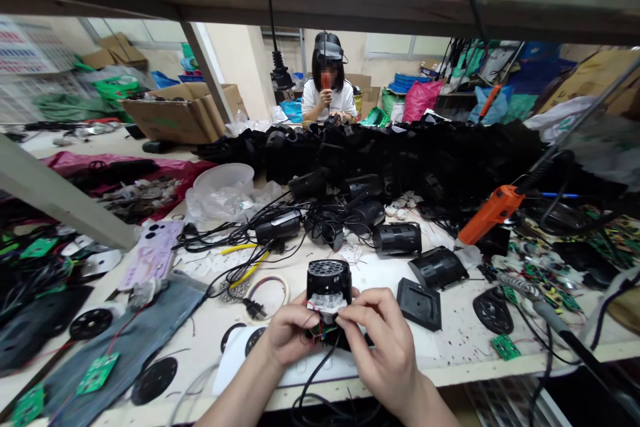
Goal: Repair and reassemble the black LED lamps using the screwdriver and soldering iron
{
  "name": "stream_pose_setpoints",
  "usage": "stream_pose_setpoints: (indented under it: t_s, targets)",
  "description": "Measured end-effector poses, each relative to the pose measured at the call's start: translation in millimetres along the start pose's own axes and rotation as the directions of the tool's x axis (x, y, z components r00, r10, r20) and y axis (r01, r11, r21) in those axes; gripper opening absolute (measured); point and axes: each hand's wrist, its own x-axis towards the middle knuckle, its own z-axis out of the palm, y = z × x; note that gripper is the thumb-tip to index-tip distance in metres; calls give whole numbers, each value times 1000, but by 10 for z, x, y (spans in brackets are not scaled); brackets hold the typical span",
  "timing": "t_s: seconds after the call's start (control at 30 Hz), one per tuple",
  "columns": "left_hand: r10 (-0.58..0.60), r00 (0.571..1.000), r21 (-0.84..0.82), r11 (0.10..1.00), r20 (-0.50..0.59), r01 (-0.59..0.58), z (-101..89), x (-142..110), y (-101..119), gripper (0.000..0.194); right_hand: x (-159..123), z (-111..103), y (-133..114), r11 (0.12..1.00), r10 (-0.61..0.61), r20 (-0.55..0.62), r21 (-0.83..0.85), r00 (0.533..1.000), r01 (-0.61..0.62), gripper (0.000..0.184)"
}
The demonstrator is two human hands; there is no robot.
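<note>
Left hand (290, 333) clamped on the black unit (330, 275), right hand (387, 350) at its clear piece (327, 302)

Judging by what shows, the work on the unit is partway along. Its round grille (324, 268) sits in place at the far end. On the near side the body looks open: the clear piece lies across it, with thin wires and a bit of green board (320, 329) exposed just below. That side is not closed up, so I would count it as unfinished. Whether the wires are joined is too small to tell.

The unit is held between the two hands, over the near edge of the tabletop (465, 341), with a black cable (316, 372) hanging from it. The left hand is closed around the unit's left side, its thumb near the clear piece. The right hand is half curled, thumb and fingertips close together at the right end of the clear piece; I cannot tell whether they pinch it or only press on it.

Right of the hands lie a square frame (420, 305) and two black housings (397, 238), well apart from the unit. An orange driver (493, 215) hangs beyond them, untouched by either hand.
</note>
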Motion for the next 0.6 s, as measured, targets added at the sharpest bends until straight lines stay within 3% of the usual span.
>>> stream_pose_setpoints:
  t_s: [0.17, 0.27, 0.37, 0.47, 0.6]
  targets:
    - [32, 986, -24, 999, 162, -28, -171, -44, -27, 79, 24, -1, -28, 1000, -11, 4, 19, 1000, 11, 22]
    - [33, 985, -3, 999, 171, -33, -222, -61, -61, 92, 25, -16, -33, 999, -14, 17, 31, 1000, 13, 21]
    - [5, 998, -26, 1000, 68, -3, -119, -13, -67, 101, -2, -15, -29, 1000, -20, 21, 22, 1000, 20, 22]
    - [-45, 995, -57, 998, -90, 40, 31, 65, -38, 89, -27, 1, -24, 1000, -29, 32, 12, 999, 28, 23]
    - [-106, 959, -96, 992, -264, 83, 102, 138, 8, 77, -46, 25, -25, 999, -34, 49, 3, 998, 34, 22]
